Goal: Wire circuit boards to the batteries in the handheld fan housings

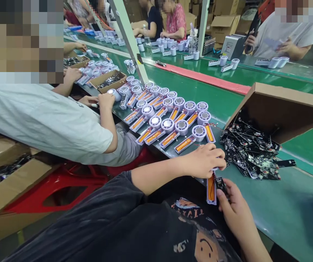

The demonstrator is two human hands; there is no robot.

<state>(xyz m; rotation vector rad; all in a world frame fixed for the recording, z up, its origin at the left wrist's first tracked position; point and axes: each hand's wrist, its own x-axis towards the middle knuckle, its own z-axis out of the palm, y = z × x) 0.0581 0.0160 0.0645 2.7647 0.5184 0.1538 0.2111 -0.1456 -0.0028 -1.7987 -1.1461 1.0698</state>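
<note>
My left hand (207, 162) is wrapped over the round head of a small fan, which it mostly hides. The fan's open handle (211, 188) points toward my body and shows an orange battery and thin wires. Just right of that handle, my right hand (231, 202) pinches a black circuit board (221, 185) between thumb and fingers. Beyond my hands, several white fans (199, 131) lie in rows with their handles open. A heap of black circuit boards (251, 156) spills from a cardboard box (279, 112) to the right.
A person in a light shirt (49, 116) works close on my left, beside a small carton (109, 80) of parts. A green conveyor (172, 78) with a red strip (205, 78) runs beyond the fans. A metal post (130, 40) rises there. Other people sit across it.
</note>
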